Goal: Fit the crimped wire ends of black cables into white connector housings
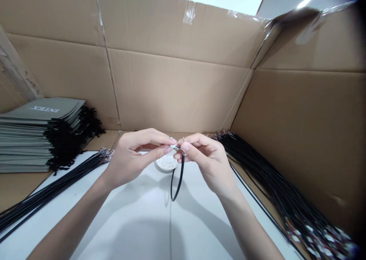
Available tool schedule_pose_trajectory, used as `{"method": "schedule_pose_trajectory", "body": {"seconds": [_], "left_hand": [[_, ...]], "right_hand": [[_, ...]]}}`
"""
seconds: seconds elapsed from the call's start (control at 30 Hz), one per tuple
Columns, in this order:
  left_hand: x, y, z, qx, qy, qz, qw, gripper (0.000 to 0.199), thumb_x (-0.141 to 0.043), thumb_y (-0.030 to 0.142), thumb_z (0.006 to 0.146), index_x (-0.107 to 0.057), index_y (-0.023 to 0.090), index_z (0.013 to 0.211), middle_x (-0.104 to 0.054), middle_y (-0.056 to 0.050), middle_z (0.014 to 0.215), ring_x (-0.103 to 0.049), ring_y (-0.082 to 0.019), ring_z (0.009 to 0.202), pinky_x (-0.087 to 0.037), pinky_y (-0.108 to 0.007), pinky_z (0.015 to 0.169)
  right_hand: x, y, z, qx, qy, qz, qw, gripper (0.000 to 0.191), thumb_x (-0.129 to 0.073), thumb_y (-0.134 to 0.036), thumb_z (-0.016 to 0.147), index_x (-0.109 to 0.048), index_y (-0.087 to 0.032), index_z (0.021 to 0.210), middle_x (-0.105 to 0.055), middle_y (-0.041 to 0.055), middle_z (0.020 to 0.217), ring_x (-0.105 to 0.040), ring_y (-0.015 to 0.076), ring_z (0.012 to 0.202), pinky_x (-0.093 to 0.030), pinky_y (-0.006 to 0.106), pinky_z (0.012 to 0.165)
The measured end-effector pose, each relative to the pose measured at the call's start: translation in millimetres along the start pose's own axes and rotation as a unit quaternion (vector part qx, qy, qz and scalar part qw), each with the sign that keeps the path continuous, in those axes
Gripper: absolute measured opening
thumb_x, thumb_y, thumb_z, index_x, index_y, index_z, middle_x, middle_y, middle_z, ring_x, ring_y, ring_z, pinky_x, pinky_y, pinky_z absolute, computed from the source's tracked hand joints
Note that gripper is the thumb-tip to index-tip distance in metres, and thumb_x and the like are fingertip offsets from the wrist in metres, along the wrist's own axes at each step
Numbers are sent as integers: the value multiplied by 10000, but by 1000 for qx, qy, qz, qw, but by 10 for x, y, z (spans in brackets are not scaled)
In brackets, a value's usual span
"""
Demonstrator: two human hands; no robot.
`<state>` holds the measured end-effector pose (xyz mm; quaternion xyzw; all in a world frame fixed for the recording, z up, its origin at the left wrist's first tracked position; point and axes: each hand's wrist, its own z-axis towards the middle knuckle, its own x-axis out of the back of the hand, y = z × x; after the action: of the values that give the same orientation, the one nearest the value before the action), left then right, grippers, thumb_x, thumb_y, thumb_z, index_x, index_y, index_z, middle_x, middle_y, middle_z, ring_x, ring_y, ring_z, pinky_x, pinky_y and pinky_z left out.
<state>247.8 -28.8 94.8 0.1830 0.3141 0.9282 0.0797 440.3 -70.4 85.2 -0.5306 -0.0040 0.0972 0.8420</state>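
Observation:
My left hand (140, 153) and my right hand (204, 157) meet over the middle of the white work surface. Thumb and fingertips of my left hand pinch a small white piece at the cable's end. The fingers of my right hand are closed on the thin wires beside it. From there a black cable (182, 176) hangs down and curves in a loop. Behind and below the fingertips sits a round white dish (166, 163), partly hidden, with small pale bits in it.
A bundle of black cables (57, 189) lies at the left, a larger bundle (265, 176) at the right. Grey INTEX sleeves (25, 142) with black cords are stacked at the far left. Cardboard walls (177, 88) stand behind and to the right of the white surface (143, 222).

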Motion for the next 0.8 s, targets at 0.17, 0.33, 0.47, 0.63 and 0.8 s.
{"method": "schedule_pose_trajectory", "body": {"seconds": [0.17, 0.33, 0.47, 0.63, 0.8], "left_hand": [[-11, -22, 2, -118, 18, 96, 988, 284, -683, 40, 849, -768, 260, 1008, -773, -4, 952, -728, -135, 820, -612, -197, 722], [6, 19, -9, -68, -8, 43, 997, 276, -665, 64, 868, -765, 245, 1051, -766, -17, 953, -726, -143, 833, -624, -203, 724], [4, 44, -11, -9, -8, -25, 1000, 222, -694, 100, 872, -777, 267, 993, -763, 5, 915, -726, -124, 794, -623, -180, 716], [1, 55, -8, 37, -19, -68, 997, 166, -734, 143, 851, -776, 257, 965, -767, -1, 893, -738, -145, 793, -642, -212, 731], [-8, 88, -17, 23, -22, -28, 999, 195, -745, 140, 826, -767, 251, 986, -765, -8, 909, -735, -156, 790, -659, -257, 747]], "right_hand": [[-12, 25, 15, -37, -16, 47, 998, 129, -696, -300, 920, -692, -188, 854, -733, 4, 763, -677, 98, 666, -561, 213, 646], [-46, 15, -6, 19, -2, 31, 999, 82, -714, -225, 899, -692, -173, 839, -711, -2, 706, -654, 96, 656, -553, 210, 634], [-53, -7, -34, 28, -6, 29, 999, 81, -709, -207, 899, -689, -177, 827, -708, -9, 695, -649, 93, 645, -550, 211, 623], [-56, -13, -18, 27, -9, 28, 999, 84, -700, -205, 907, -696, -181, 826, -706, -9, 687, -636, 94, 632, -542, 217, 607], [-73, 8, -19, 32, -4, 27, 999, 78, -714, -202, 896, -707, -186, 820, -712, -11, 702, -647, 94, 637, -546, 218, 622]]}}
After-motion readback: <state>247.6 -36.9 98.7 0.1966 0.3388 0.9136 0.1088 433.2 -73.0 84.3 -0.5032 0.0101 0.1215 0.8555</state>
